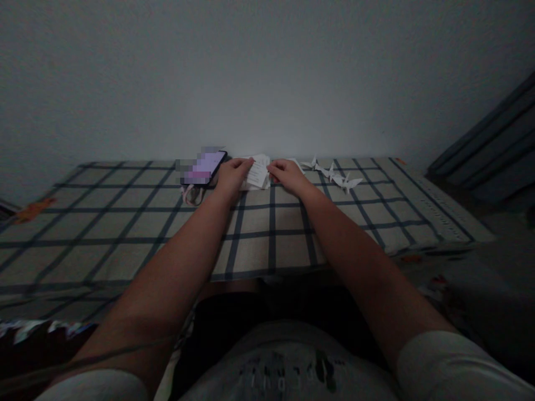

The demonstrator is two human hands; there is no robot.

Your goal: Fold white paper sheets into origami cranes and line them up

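Observation:
Sheets of printed paper (258, 174) lie in a small overlapping pile near the wall, between my two hands. My left hand (232, 175) is closed at the left side of the top sheet, its thumb and fingertips on the paper. At the right edge of that sheet, my right hand (288, 174) pinches with thumb and index finger. Several folded white paper cranes (333, 175) stand in a slanting row to the right of my right hand. Another piece of white paper shows partly behind that hand.
A phone (204, 167) with its screen lit sits left of my left hand, a pale strap (193, 195) hanging from it. The checked tablecloth (125, 223) covers the table up to the grey wall (267, 78). A dark striped curtain (493, 133) hangs at right.

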